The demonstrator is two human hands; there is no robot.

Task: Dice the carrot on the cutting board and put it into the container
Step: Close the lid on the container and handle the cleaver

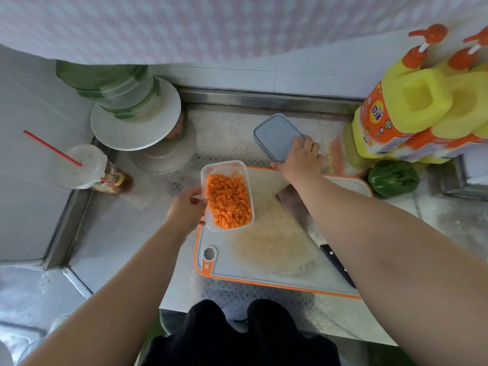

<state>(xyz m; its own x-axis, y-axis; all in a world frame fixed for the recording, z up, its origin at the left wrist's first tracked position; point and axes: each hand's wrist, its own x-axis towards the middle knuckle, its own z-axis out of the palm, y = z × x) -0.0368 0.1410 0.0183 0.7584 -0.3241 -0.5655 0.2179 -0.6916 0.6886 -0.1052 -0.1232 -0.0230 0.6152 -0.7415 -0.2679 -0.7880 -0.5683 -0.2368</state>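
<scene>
Crowded counter (237, 133) here. Upper left of the frame, a stack of clear tubs with green lids (116, 88) stands on a white plate (137, 122); below it at the left edge sits a lidded cup (81, 167) with a red straw (51, 147). Far right, two yellow pump bottles (412, 107) tower over a green pepper (393, 178) that lies just beside the cutting board (277, 249). A cleaver (293, 204) lies on the board, its blade running diagonally from centre toward lower right, much of it hidden under the right forearm; only the dark handle (338, 265) peeks out below.

Now the container (227, 194): a clear rectangular tub, long axis running up and down the frame with a slight lean, filled with diced carrot (228, 200). It sits at the board's upper left corner, overhanging the edge. The left hand (187, 210) holds its left wall, thumb curled over the rim.

The right hand (301, 157) reaches past the board's top edge, fingers spread over the near end of a grey-blue lid (277, 136) lying flat on the counter; whether it grips or merely touches, I cannot tell.
</scene>
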